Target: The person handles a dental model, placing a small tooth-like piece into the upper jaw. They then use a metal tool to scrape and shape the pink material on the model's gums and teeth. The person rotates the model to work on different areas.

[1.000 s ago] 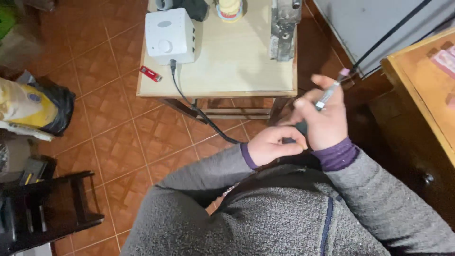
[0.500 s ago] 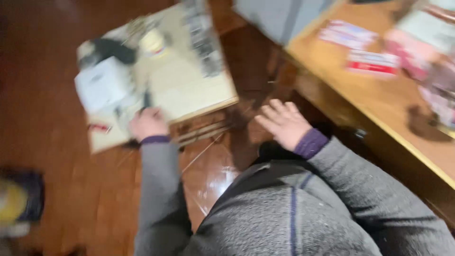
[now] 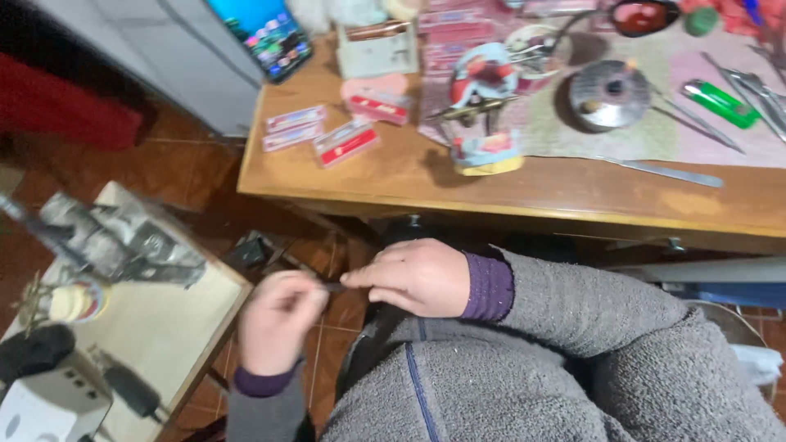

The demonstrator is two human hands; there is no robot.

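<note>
Between the left hand [image 3: 278,323] and right hand [image 3: 417,277], fingertips pinch a small dark bit [image 3: 333,287], seemingly slender; blur hides detail.

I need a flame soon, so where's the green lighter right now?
In the head view the green lighter lies at the far right of the wooden desk, on the pale mat, just right of the round metal pot.

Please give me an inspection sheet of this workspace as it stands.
Surface: wooden desk ahead, small side table at left.
Job's things: a small dark piece pinched between both hands; too blurred to tell more.
Clutter: green lighter, metal pot, flat packets, tools.
Hands: left hand and right hand meet in front of the body.
Cables: dark cable by white box.
Surroundings: tiled floor.
</note>
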